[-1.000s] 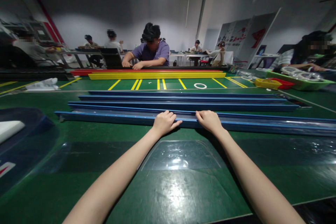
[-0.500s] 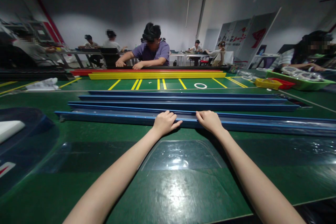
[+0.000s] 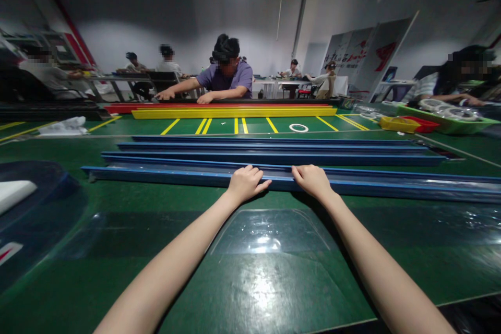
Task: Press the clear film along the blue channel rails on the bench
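A long blue rail lies across the green table in front of me, nearest of three parallel blue rails. My left hand grips its near edge, fingers curled over the top, thumb stretched along the front. My right hand grips the same rail a little to the right, fingers curled over it. Two more blue rails lie just beyond.
A yellow rail and a red one lie at the far side, where a person in a purple shirt reaches along them. Coloured trays sit at right, a dark tray at left. Other people work at tables behind.
My hands and the blue rail have not moved. The person in the purple shirt has stretched one arm further to the left along the far rails.
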`<state>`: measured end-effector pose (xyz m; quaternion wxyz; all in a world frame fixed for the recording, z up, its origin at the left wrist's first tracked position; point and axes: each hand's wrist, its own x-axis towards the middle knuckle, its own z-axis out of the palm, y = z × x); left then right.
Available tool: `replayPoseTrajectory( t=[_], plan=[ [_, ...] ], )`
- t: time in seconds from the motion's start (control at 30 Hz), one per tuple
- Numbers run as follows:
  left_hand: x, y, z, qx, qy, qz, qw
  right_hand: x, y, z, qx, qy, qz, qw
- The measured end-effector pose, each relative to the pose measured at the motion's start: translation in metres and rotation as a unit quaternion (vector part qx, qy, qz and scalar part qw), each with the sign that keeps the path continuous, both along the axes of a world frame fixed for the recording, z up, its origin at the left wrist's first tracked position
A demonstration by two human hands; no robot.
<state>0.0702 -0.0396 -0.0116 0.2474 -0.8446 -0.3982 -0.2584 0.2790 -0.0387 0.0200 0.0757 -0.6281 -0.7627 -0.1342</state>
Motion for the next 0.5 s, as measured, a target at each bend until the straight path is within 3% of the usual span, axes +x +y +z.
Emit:
replayPoseTrajectory(
  t=[0.5],
  plan=[
    [-0.0002,-0.0005,0.001,0.0,0.003,0.003,1.0,-0.0006,-0.0007,0.0006,-0.006,0.004,0.004,1.0]
  ],
)
